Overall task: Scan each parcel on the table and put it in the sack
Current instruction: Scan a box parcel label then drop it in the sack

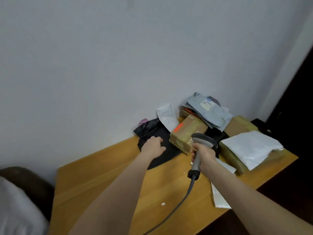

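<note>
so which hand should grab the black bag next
Left. The left hand already rests on the black bag, while the right hand is shut around the scanner.

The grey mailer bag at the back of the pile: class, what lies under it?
Under the grey mailer bag a cardboard box with an orange sticker shows, plus another brown box edge with something red-orange. Whatever lies deeper beneath the bag is covered.
</note>
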